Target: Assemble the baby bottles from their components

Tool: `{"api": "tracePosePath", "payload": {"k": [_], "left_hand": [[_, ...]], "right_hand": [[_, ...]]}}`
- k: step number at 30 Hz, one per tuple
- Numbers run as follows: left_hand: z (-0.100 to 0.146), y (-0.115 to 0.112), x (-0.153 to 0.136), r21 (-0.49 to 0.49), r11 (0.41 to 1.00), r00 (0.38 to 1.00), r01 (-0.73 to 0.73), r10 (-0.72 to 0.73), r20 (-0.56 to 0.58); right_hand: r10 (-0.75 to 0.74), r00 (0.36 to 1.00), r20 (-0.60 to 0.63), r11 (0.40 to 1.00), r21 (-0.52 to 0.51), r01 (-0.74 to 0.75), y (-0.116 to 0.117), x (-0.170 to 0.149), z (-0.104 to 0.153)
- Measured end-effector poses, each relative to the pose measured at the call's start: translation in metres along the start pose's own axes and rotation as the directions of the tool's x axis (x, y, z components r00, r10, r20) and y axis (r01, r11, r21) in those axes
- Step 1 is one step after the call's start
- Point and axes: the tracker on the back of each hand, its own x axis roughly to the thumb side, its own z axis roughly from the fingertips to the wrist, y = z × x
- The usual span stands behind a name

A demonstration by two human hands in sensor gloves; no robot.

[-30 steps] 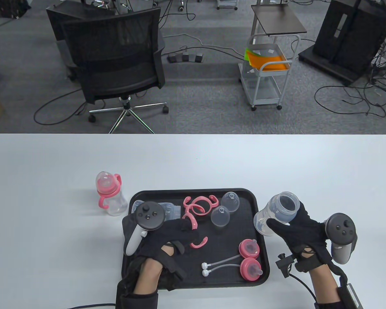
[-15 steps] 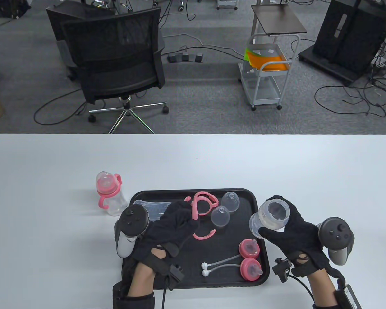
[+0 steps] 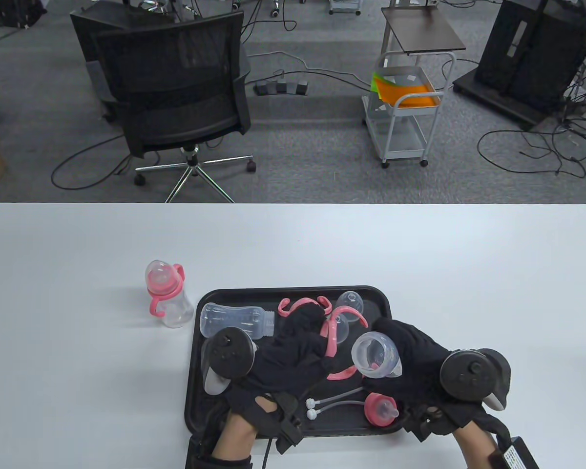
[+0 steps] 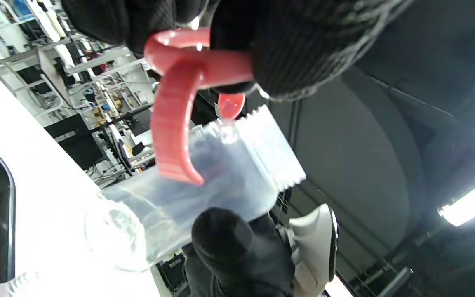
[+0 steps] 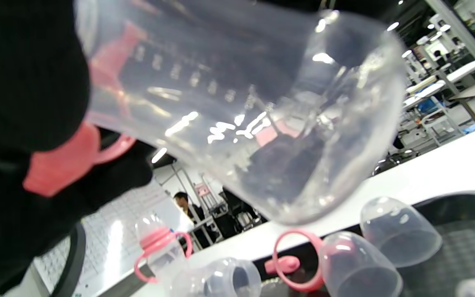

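My left hand [image 3: 317, 337] pinches a pink handle ring [image 3: 339, 342] above the black tray [image 3: 195, 342]. My right hand [image 3: 395, 351] grips a clear bottle body [image 3: 376, 354] just to the ring's right, its open mouth facing up. In the left wrist view the pink handle [image 4: 175, 123] hangs against the bottle's threaded neck [image 4: 262, 140]. In the right wrist view the bottle [image 5: 237, 103] fills the frame with the pink handle [image 5: 64, 161] behind it.
A second clear bottle [image 3: 237, 320] lies in the tray with another pink handle ring [image 3: 305, 303], two clear caps [image 3: 349, 299], a pink nipple collar [image 3: 381, 409] and two straws [image 3: 332, 400]. An assembled bottle [image 3: 166, 298] stands on the table left of the tray.
My left hand lifted the pink handle ring and moved right. My right hand carried the bottle left from beside the tray to over it. Hands are now close together.
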Motion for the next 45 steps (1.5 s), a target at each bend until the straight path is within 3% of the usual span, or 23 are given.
{"api": "tracePosePath", "payload": {"k": [5, 11, 19, 20, 21, 24, 26, 30, 33, 36, 40, 41, 42, 45], "left_hand": [[0.0, -0.008, 0.009, 0.004, 0.994, 0.993, 0.106, -0.106, 0.042], [0.0, -0.009, 0.009, 0.055, 0.997, 0.991, 0.051, -0.057, 0.119], [-0.002, -0.02, 0.014, -0.014, 0.998, 0.985, 0.054, -0.051, 0.165], [-0.004, -0.024, 0.013, -0.028, 0.999, 0.986, 0.045, -0.04, 0.16], [-0.003, -0.024, 0.013, -0.03, 0.999, 0.986, 0.04, -0.035, 0.164], [-0.003, -0.026, 0.01, 0.003, 1.0, 0.983, -0.021, 0.02, 0.183], [-0.003, -0.029, 0.008, 0.04, 0.996, 0.983, -0.082, 0.075, 0.167], [-0.004, -0.031, 0.008, 0.021, 0.995, 0.985, -0.101, 0.096, 0.144], [-0.003, -0.033, 0.005, 0.071, 0.973, 0.969, -0.219, 0.209, 0.131], [-0.004, -0.033, 0.002, 0.005, 0.939, 0.938, -0.344, 0.343, 0.05], [-0.004, -0.031, -0.004, -0.043, 0.94, 0.94, -0.34, 0.337, -0.062], [-0.004, -0.033, -0.003, -0.054, 0.939, 0.938, -0.341, 0.335, -0.087], [-0.005, -0.033, -0.001, -0.087, 0.943, 0.946, -0.321, 0.314, -0.079], [-0.006, -0.032, 0.006, -0.064, 0.956, 0.955, -0.287, 0.281, -0.095]], "right_hand": [[-0.012, 1.0, -0.009, 0.999, 0.032, 0.012, -0.001, -0.002, -0.001], [-0.07, 0.997, -0.027, 0.997, 0.039, 0.071, -0.005, -0.004, -0.002], [-0.15, 0.988, -0.034, 0.984, 0.096, 0.153, 0.0, -0.006, -0.004], [-0.219, 0.975, -0.03, 0.969, 0.112, 0.221, 0.0, -0.008, -0.004], [-0.281, 0.959, -0.038, 0.952, 0.114, 0.283, 0.001, -0.008, -0.004], [-0.267, 0.962, -0.049, 0.954, 0.124, 0.271, 0.001, -0.004, -0.004], [-0.215, 0.975, -0.048, 0.969, 0.118, 0.219, 0.001, 0.0, -0.004], [-0.185, 0.981, -0.055, 0.977, 0.094, 0.19, 0.0, 0.003, -0.003], [-0.144, 0.988, -0.052, 0.987, 0.067, 0.147, 0.002, 0.013, -0.002], [-0.151, 0.987, -0.054, 0.986, 0.06, 0.154, 0.006, 0.013, -0.002], [-0.106, 0.992, -0.074, 0.991, 0.069, 0.111, 0.013, 0.013, -0.003], [-0.117, 0.989, -0.09, 0.99, 0.063, 0.123, 0.011, 0.012, -0.002], [-0.224, 0.968, -0.109, 0.971, 0.065, 0.232, 0.014, 0.01, -0.003], [-0.289, 0.953, -0.094, 0.953, 0.06, 0.295, 0.014, 0.005, -0.004]]}}
